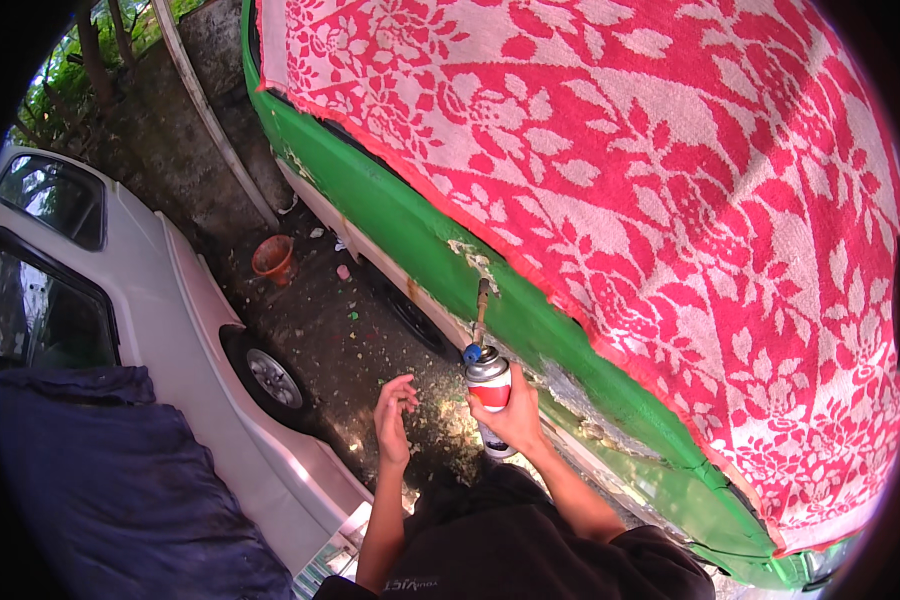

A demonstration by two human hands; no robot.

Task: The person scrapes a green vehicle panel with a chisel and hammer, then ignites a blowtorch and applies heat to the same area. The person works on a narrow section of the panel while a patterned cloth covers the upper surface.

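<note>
My right hand (510, 412) is wrapped around a gas canister with a blowtorch head (488, 372), white and red with a metal top and a blue knob. The torch's metal nozzle (482, 300) points away from me at the side of a green car body (410, 215). Close to the nozzle tip is a patch of peeling, flaking paint (470, 255); no flame can be made out. To the left of the canister, my left hand (394, 410) is raised in the air, its fingers loosely bent and apart, with nothing in it.
A red and pale floral cloth (610, 170) covers the green car's top. More bare, scraped paint (580, 405) runs along its side. On the left stands a pale car (190, 330) with a dark cloth (110, 480) over it. An orange bucket (274, 259) and paint flakes lie on the ground between.
</note>
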